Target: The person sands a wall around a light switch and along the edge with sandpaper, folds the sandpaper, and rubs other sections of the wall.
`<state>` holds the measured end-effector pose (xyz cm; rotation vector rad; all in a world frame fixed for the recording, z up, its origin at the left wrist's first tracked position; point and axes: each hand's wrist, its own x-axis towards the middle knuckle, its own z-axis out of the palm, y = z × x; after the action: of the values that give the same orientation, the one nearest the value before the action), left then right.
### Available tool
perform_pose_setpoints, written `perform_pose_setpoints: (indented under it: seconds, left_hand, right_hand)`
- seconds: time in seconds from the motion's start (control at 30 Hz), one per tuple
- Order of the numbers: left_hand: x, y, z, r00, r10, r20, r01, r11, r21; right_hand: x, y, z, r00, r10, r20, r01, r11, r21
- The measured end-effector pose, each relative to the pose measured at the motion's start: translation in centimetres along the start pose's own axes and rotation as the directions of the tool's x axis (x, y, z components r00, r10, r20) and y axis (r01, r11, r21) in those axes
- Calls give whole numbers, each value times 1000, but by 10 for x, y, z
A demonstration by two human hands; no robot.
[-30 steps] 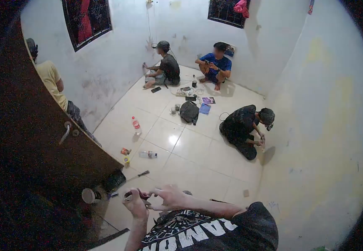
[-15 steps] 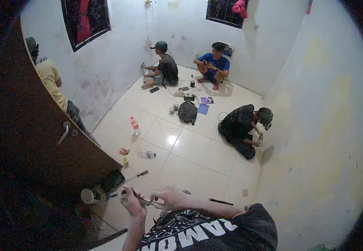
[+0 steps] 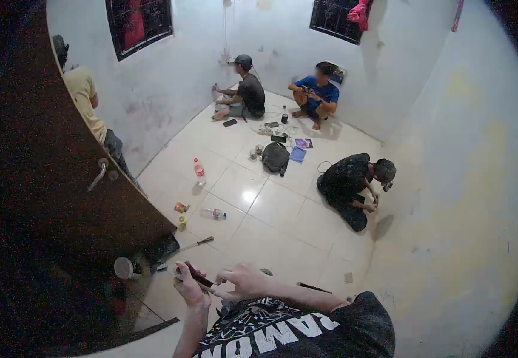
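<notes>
My left hand [image 3: 192,287], low in the view, is closed round a thin, dark reddish-brown flat thing [image 3: 198,275], which slants down to the right. At its lower right end are the bent fingers of my right hand [image 3: 239,280], with thumb and forefinger around the edge; the exact contact is small and blurred. A pale edge shows under the dark face. Below both hands is a black shirt with white letters [image 3: 295,325].
A long-handled tool [image 3: 196,243], a lying bottle [image 3: 213,213], an upright bottle [image 3: 199,171] and a bucket [image 3: 126,268] are ahead. One person [image 3: 347,188] sits by the right wall; others are farther back. A brown door [image 3: 92,149] stands left, with a person partly behind it.
The view has shifted, so the room appears farther right. My right hand's fingers have drawn in around the flat thing's lower end, while my left hand has kept hold of it.
</notes>
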<state>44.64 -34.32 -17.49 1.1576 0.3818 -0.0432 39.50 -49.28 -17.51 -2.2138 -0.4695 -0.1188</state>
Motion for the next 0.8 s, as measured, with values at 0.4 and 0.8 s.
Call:
perform_pose_setpoints:
  seconds: [0.4,0.8]
  left_hand:
    - [-8,-3,-34,993,-33,-117,29,999,-29]
    - [-43,-1,-88,941,44,-336,2,991,136]
  right_hand:
    - [2,-7,28,962,-226,154,241,967,-81]
    - [25,-26,73,860,-396,322,405,913,41]
